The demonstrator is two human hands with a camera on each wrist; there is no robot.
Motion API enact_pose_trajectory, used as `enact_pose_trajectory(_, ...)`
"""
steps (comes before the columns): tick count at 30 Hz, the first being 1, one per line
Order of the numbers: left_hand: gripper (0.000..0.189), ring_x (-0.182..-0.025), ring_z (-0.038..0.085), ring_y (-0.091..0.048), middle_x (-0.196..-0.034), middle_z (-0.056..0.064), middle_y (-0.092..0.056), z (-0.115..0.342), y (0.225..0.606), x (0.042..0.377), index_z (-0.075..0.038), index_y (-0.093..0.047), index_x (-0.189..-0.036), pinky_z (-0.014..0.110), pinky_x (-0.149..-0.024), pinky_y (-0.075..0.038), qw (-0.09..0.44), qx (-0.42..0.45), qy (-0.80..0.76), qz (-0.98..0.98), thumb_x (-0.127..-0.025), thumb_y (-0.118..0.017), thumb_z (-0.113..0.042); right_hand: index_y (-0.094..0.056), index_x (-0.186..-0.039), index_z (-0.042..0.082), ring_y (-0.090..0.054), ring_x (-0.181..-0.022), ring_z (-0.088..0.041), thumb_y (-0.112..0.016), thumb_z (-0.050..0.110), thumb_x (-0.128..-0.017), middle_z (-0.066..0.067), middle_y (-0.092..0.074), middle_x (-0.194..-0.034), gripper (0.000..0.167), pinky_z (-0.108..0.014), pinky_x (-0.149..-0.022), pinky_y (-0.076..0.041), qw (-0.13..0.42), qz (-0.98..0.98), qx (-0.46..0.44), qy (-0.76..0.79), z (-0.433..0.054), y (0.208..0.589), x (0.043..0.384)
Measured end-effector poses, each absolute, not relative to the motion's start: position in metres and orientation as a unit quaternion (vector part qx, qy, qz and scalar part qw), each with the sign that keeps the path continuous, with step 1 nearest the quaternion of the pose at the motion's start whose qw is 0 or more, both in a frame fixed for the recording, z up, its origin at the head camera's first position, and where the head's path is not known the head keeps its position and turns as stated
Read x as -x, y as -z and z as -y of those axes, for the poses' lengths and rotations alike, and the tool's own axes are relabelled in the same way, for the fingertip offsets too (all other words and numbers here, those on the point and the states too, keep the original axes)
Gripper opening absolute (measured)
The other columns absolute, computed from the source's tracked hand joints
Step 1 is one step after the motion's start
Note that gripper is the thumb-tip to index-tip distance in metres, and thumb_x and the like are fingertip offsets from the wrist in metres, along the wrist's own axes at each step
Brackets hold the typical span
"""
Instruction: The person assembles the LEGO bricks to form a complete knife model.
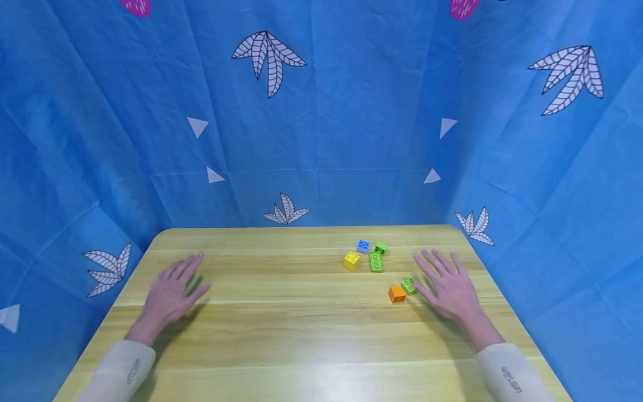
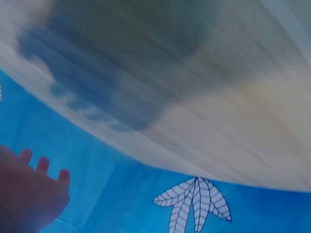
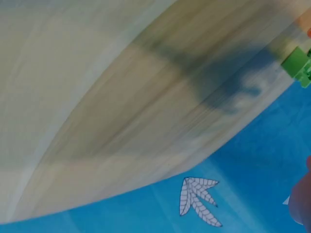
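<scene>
My left hand (image 1: 169, 291) hovers over the left side of the table, fingers spread and holding nothing. In the left wrist view the same hand (image 2: 34, 191) shows at the lower left, with its shadow on the wood. My right hand (image 1: 449, 286) is above the right side, fingers extended, its thumb overlapping the edge of a green block (image 1: 408, 286) in the head view. Beside that block lies an orange wedge-shaped block (image 1: 397, 294). Farther back are a yellow block (image 1: 351, 261), a blue block (image 1: 363, 246), a long green block (image 1: 376, 262) and a small green block (image 1: 381, 248).
The pale wooden table (image 1: 261, 335) has rounded far corners. A blue curtain (image 1: 341, 123) with white leaf prints surrounds it at the back and on both sides. In the right wrist view, a green block (image 3: 296, 63) shows at the right edge.
</scene>
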State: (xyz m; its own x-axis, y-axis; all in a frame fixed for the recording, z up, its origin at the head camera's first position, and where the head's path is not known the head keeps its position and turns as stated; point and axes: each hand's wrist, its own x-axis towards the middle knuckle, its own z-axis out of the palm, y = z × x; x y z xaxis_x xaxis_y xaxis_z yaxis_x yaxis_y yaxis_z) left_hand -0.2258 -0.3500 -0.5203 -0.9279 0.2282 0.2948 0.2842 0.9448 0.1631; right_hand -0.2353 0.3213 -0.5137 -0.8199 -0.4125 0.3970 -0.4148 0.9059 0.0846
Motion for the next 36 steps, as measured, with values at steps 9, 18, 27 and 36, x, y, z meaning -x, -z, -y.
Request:
enact_pose_trajectory(9,0.085,-0.145,0.059,-0.027,-0.165,0.027,-0.030,0.342,0.520,0.223,-0.018,-0.015,-0.167,0.081,-0.109,-0.022,0.041,0.087,0.220,0.971,-0.102,-0.058,-0.051,-0.034,-0.162,0.017,-0.034,-0.149,-0.041,-0.059,0.048,-0.101,-0.015,-0.041,-0.162,0.072,-0.065,-0.123,-0.022,0.162,0.963,-0.176,-0.121,-0.288,0.508,0.240)
enact_pose_trajectory(18,0.090,-0.145,0.061,-0.024,-0.163,0.032,-0.028,0.338,0.527,0.220,-0.008,-0.018,-0.165,0.080,-0.111,-0.021,-0.010,0.075,0.255,0.964,-0.100,-0.062,-0.052,-0.030,-0.163,0.021,-0.037,-0.147,-0.042,-0.058,0.049,-0.103,-0.017,-0.041,-0.161,0.072,-0.070,-0.117,-0.029,0.122,0.957,-0.144,-0.219,-0.247,0.500,0.251)
enact_pose_trajectory(27,0.091,-0.143,0.064,-0.024,-0.162,0.035,-0.027,0.335,0.533,0.218,-0.004,-0.019,-0.164,0.083,-0.109,-0.022,-0.036,0.067,0.255,0.964,-0.099,-0.060,-0.055,-0.037,-0.160,0.016,-0.048,-0.139,-0.042,-0.063,0.046,-0.102,-0.019,-0.050,-0.152,0.071,-0.067,-0.110,-0.042,0.094,0.950,-0.137,-0.266,-0.207,0.499,0.269)
enact_pose_trajectory(36,0.092,-0.143,0.059,-0.027,-0.161,0.032,-0.032,0.335,0.542,0.218,-0.004,-0.026,-0.162,0.080,-0.110,-0.024,-0.030,0.071,0.235,0.969,-0.098,-0.061,-0.058,-0.039,-0.159,0.018,-0.046,-0.142,-0.044,-0.064,0.045,-0.101,-0.017,-0.051,-0.152,0.069,-0.067,-0.114,-0.038,0.048,0.942,-0.113,-0.314,-0.184,0.510,0.280)
